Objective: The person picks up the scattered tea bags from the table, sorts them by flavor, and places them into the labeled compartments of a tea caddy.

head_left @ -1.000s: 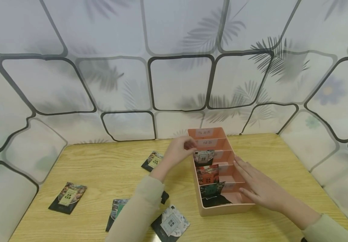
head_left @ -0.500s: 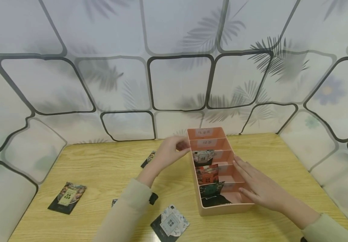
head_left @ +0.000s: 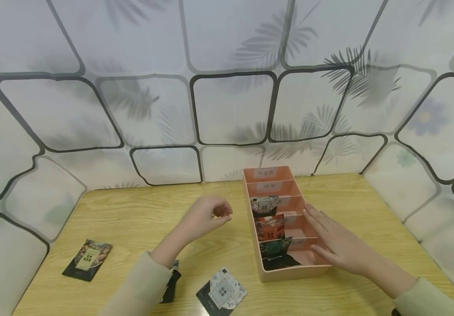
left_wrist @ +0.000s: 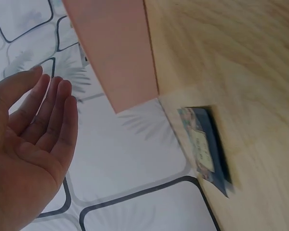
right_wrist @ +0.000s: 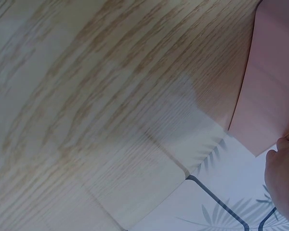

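Yellow-labelled sachet (head_left: 88,260) lies flat on the left of the table (head_left: 124,219), well apart from the left hand (head_left: 205,217) and nearer the person. That hand hangs over the wood, its fingers loosely curved and thumb close to their tips, a narrow shape holding nothing. A grey-labelled sachet (head_left: 222,292) lies between the left arm and the pink box (head_left: 282,275), untouched. Inside the box, a white packet (head_left: 264,205), a red packet (head_left: 270,228) and a green packet (head_left: 275,247) lean in separate compartments, probably to keep kinds apart with their fronts showing. Furthest right, the right hand (head_left: 339,243) rests straight fingers on the box's right rim, thumb spread, gripping no packet, presumably steadying it.
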`<state>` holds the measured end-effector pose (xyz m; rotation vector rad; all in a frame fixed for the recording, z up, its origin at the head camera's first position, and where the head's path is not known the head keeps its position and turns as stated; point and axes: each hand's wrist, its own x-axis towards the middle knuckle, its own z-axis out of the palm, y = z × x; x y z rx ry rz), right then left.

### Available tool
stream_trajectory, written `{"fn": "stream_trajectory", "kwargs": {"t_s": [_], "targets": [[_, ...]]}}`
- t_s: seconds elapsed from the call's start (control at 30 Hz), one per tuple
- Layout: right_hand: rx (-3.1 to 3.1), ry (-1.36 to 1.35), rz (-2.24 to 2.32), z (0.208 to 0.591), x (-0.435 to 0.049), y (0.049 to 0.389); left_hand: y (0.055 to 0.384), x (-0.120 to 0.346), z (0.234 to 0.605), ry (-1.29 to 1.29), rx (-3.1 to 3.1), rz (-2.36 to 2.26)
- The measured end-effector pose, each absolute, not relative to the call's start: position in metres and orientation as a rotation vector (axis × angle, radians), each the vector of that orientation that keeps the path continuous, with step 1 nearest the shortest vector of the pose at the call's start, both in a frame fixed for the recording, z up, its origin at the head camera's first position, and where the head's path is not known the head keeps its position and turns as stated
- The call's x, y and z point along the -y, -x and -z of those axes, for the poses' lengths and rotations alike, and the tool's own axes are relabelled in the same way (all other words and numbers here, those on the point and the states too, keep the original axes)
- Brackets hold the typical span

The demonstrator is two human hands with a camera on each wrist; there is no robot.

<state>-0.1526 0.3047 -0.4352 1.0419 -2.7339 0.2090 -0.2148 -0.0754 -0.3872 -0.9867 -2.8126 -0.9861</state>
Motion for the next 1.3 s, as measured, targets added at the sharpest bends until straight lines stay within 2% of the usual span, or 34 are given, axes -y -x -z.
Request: {"fn": "stream_trajectory", "kwargs": {"t_s": [0.57,1.0,1.3], "targets": [[2.713,-1.042,-0.193,0.437,-0.305,0.153,0.191,0.102,0.423,1.03,2.974,1.083],[2.741,-1.032,-0.211,0.434,-0.303,0.152,0.174,0.103,0.44,1.206,3.037,1.266],[2.727,-1.039,-0.242,0.435,-0.304,0.153,0.165,0.099,0.446,1.314,3.081,1.192]]}}
